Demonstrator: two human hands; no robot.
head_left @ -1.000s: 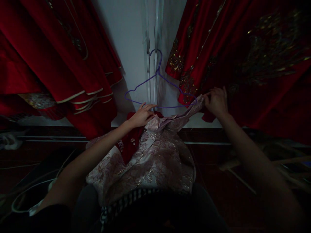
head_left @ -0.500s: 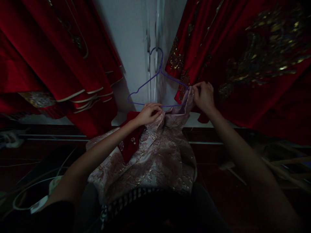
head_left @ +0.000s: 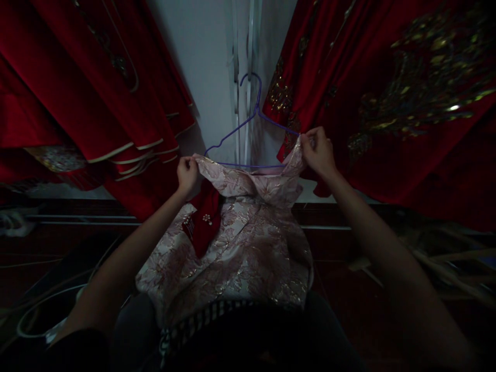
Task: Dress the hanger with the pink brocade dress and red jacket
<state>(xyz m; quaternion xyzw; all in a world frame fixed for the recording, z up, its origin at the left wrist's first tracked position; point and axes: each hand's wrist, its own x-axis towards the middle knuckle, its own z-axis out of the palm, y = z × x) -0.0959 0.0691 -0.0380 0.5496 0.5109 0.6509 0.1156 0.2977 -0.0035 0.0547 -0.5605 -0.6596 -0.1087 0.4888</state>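
A pale pink dress (head_left: 248, 243) with a metallic floral pattern lies across my lap, its bodice raised toward a purple wire hanger (head_left: 239, 126). My left hand (head_left: 189, 176) is closed on the dress's upper left corner, beside the hanger's left end. On the other side my right hand (head_left: 318, 152) pinches the upper right corner, close to the hanger's right end. The hanger's lower bar runs along the dress's top edge, and its hook points up. A red piece of cloth (head_left: 207, 219) with beaded ornaments lies against the dress's left side.
Red garments with pale trim (head_left: 135, 119) hang at the left. More red garments with gold sequins (head_left: 411, 93) hang at the right. A white wall (head_left: 182, 46) stands behind. At lower left is a round-rimmed container (head_left: 23, 323); wooden pieces (head_left: 445, 268) lie at right.
My left hand has moved left from the middle of the neckline to its left corner, and the bodice is now stretched wide along the hanger. My right hand keeps its grip, slightly shifted.
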